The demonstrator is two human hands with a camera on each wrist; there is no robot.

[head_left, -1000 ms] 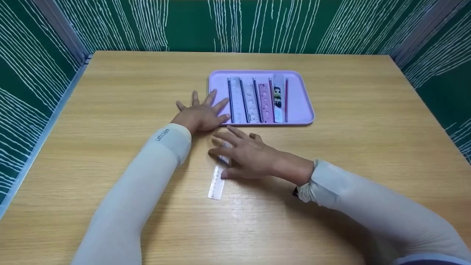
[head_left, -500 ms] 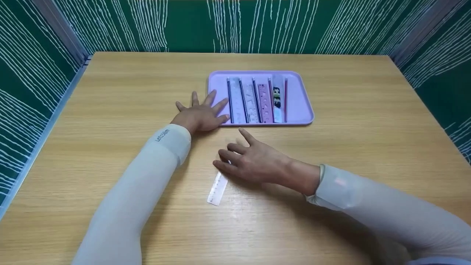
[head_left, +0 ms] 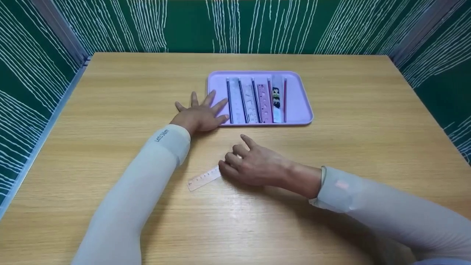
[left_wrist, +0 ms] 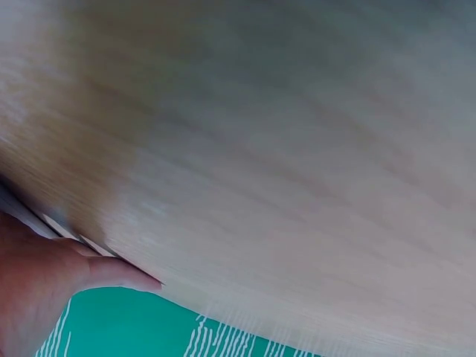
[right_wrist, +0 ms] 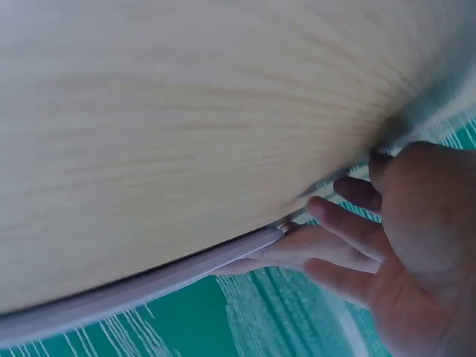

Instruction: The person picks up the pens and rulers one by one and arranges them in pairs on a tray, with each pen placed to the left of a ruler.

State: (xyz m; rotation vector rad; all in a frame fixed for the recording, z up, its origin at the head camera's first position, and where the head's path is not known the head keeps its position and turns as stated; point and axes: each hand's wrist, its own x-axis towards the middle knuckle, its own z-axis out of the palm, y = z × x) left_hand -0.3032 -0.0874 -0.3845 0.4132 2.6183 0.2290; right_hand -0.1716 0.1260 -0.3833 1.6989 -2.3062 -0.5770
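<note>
In the head view, a clear short ruler (head_left: 204, 178) with dark markings lies slantwise on the table. My right hand (head_left: 257, 167) grips its right end with curled fingers, and the little finger sticks out straight; the hand covers that end. My left hand (head_left: 200, 116) rests with fingers spread on the left side of a lilac tray (head_left: 304, 106), partly on the table. The tray bears a row of dark pencils (head_left: 230, 101), clear rulers (head_left: 238, 103), a pink ruler (head_left: 264, 103), a ruler with dark cartoon figures (head_left: 276, 97) and a red pencil (head_left: 285, 101). Both wrist views are mostly table.
The wooden table (head_left: 128, 81) stretches around the tray and both arms. Green walls (head_left: 187, 25) with white drip lines stand behind it and at both sides. The tray lies toward the back of the table.
My right hand has moved slightly toward me and right, its fingers curling in around the ruler. The ruler's near end has swung left. My left hand and the tray have stayed put.
</note>
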